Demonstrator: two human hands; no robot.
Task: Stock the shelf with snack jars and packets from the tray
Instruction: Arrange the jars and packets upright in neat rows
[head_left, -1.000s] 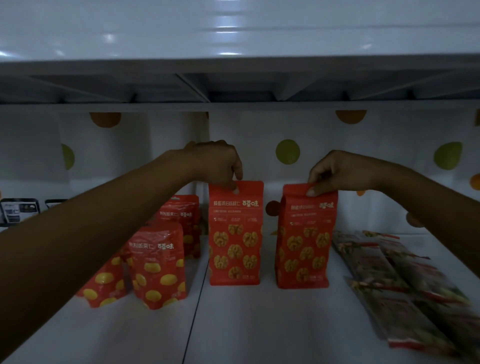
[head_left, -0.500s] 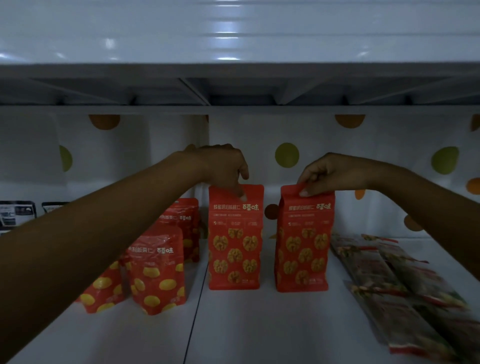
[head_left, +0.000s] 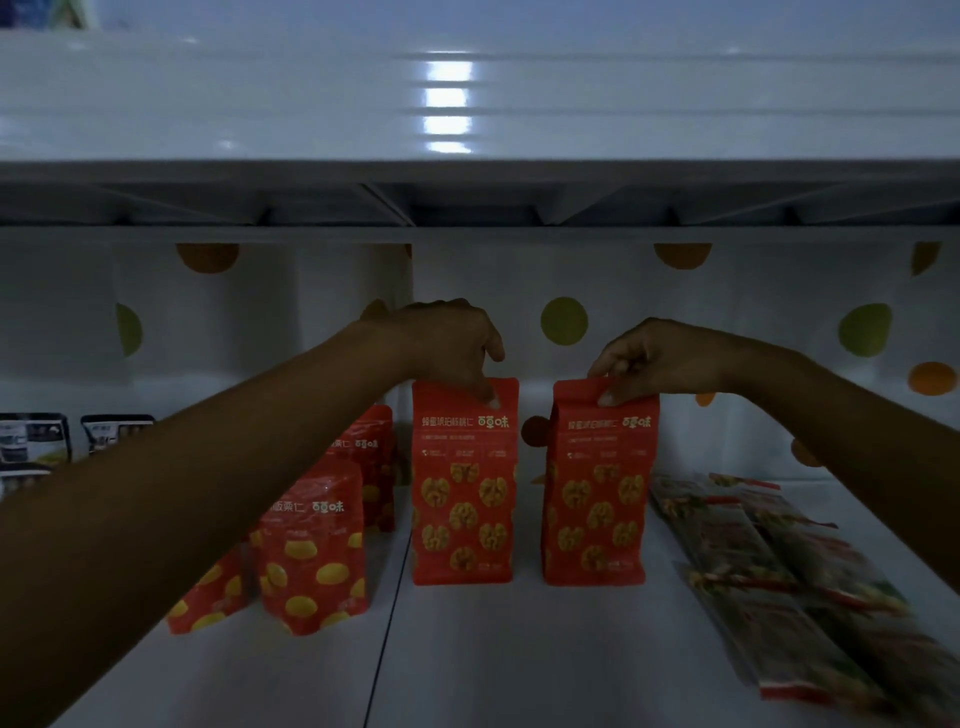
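Two red walnut packets stand upright side by side on the white shelf (head_left: 519, 649). My left hand (head_left: 447, 345) pinches the top edge of the left walnut packet (head_left: 464, 493). My right hand (head_left: 660, 358) pinches the top edge of the right walnut packet (head_left: 597, 499). Both packets rest with their bases on the shelf, a narrow gap between them. The tray is not in view.
Red chestnut packets (head_left: 311, 551) with yellow spots stand to the left, partly behind my left forearm. Clear flat snack packets (head_left: 779, 566) lie at the right. Dark packets (head_left: 36, 441) sit far left. A white upper shelf (head_left: 467, 171) hangs overhead; a dotted back wall (head_left: 563, 320) is behind.
Both hands keep their pinch on the packet tops. The packets have stayed upright in nearly the same spot; the view has shifted slightly.
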